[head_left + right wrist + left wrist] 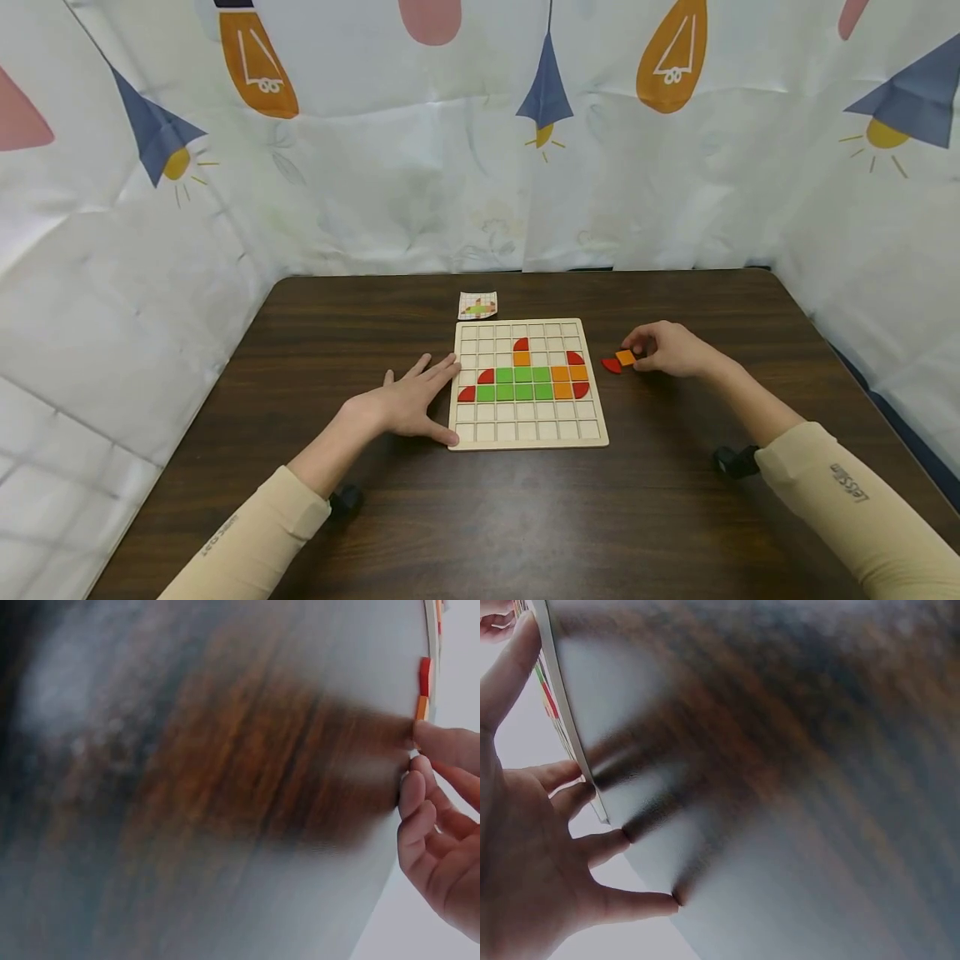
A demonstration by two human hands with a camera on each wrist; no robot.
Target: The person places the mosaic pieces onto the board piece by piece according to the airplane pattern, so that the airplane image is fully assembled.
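Note:
My left hand [408, 404] lies with fingers spread against the left edge of a pale wooden grid board [525, 432]. In the left wrist view the thumb [514, 671] and nearest fingertips touch the board's edge. Green squares [523, 383], orange squares [561, 382] and red quarter-circles [486, 377] fill several cells in the board's middle rows. To the right of the board, my right hand [667, 350] pinches a loose orange square [626, 357] at the tabletop between thumb and forefinger, the other fingers curled. Beside that square lies a loose red quarter-circle [611, 366].
A small pattern card [477, 306] with a coloured figure on a grid lies just behind the board. The dark wooden table [495, 517] ends at the back and sides near a white patterned curtain [360, 192].

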